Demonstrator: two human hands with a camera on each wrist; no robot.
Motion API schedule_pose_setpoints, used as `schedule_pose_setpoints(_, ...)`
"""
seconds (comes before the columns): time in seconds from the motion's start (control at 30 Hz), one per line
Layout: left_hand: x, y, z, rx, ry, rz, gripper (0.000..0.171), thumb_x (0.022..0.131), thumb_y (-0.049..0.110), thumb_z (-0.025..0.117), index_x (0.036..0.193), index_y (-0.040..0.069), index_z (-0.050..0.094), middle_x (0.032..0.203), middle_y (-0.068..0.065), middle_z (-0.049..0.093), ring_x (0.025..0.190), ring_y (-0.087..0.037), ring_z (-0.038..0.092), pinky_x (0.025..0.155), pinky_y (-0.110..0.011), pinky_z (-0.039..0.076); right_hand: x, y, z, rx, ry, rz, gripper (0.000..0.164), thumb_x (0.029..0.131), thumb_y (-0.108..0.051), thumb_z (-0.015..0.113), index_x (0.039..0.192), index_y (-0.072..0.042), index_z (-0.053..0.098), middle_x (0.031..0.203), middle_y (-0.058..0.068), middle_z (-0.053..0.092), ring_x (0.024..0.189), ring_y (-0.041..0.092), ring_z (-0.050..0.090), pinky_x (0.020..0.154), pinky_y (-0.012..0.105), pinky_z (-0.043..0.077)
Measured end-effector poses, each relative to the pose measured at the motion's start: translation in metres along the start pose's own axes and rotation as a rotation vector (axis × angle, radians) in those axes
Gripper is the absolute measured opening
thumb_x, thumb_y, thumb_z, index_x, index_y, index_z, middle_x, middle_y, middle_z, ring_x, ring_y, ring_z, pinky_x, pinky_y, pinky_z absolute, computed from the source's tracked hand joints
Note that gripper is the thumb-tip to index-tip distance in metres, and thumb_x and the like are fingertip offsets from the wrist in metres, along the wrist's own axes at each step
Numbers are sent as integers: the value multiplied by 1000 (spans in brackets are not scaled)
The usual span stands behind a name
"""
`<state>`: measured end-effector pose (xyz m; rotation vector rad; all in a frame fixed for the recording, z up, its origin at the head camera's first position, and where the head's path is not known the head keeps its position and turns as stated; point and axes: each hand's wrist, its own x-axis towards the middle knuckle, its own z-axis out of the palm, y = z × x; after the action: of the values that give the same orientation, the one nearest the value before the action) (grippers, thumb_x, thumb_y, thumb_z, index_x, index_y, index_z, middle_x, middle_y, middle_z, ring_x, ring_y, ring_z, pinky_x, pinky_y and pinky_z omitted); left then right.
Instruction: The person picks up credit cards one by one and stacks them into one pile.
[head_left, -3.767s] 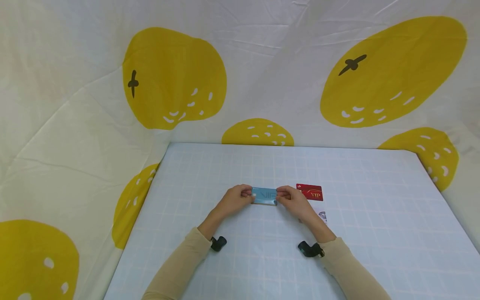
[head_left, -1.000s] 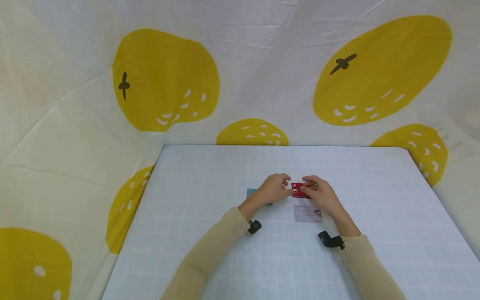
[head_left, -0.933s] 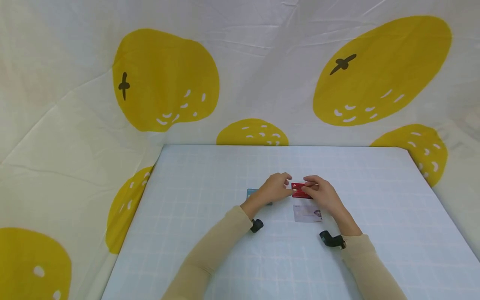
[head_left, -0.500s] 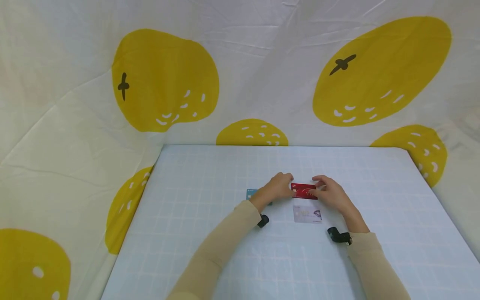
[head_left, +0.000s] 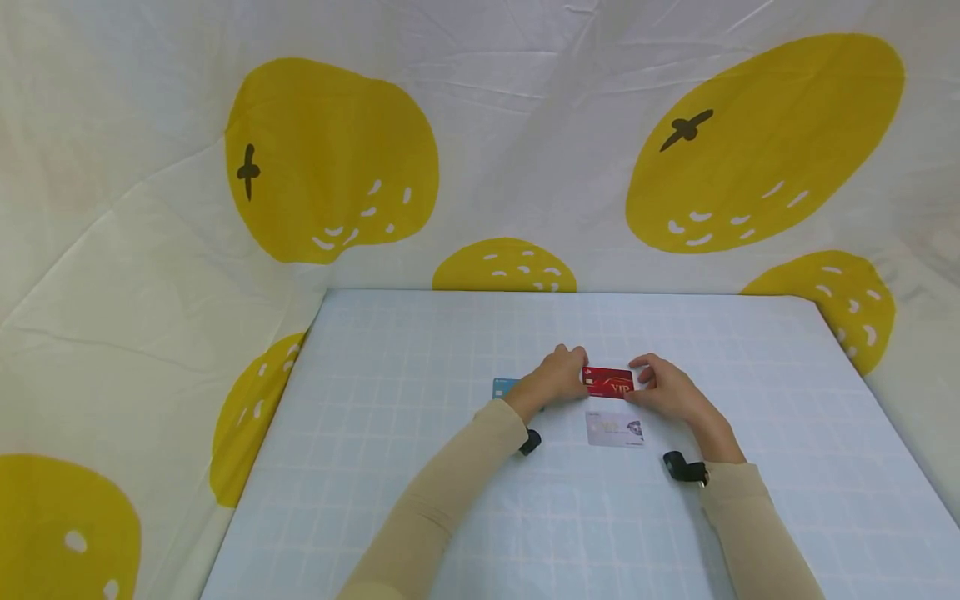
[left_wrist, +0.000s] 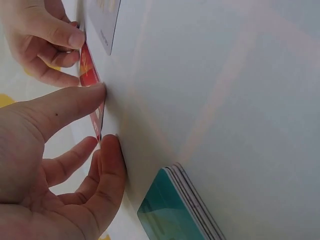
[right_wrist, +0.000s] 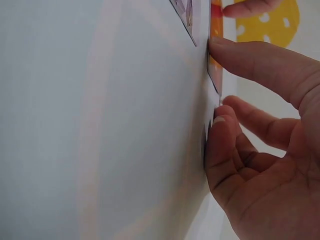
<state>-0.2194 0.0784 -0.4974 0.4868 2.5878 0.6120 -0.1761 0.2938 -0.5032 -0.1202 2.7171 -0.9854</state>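
A red VIP card (head_left: 608,382) lies flat, right of the table's middle, between both hands. My left hand (head_left: 557,379) holds its left end, with the thumb on the near edge and fingertips by the far edge. At the right end, my right hand (head_left: 670,392) has its thumb on the near corner and curled fingers by the far corner. A pale card (head_left: 614,428) with a small picture lies just in front of the red one. Behind my left wrist sits a neat stack of blue-green cards (left_wrist: 172,210), mostly hidden by that arm in the head view.
A pale blue checked cloth (head_left: 420,350) covers the table. White fabric with big yellow fruit prints (head_left: 337,158) rises behind it and at the left. Small black cameras (head_left: 684,467) are strapped to both wrists.
The blue-green stack, earlier held by both hands, now lies released. Over the last second my right hand slid rightward along the red card to its end, while my left hand reached its left end.
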Motion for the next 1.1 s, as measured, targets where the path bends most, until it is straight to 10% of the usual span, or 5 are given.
schedule_pose_setpoints(1.1, -2, 3, 8, -5, 66, 43, 38, 89, 19, 76, 120, 7, 59, 99, -2, 59, 86, -12, 52, 77, -24, 47, -1, 2, 10, 71, 68, 26, 51, 91, -17, 72, 131, 6, 51, 110, 22, 61, 96, 35, 56, 78, 41, 49)
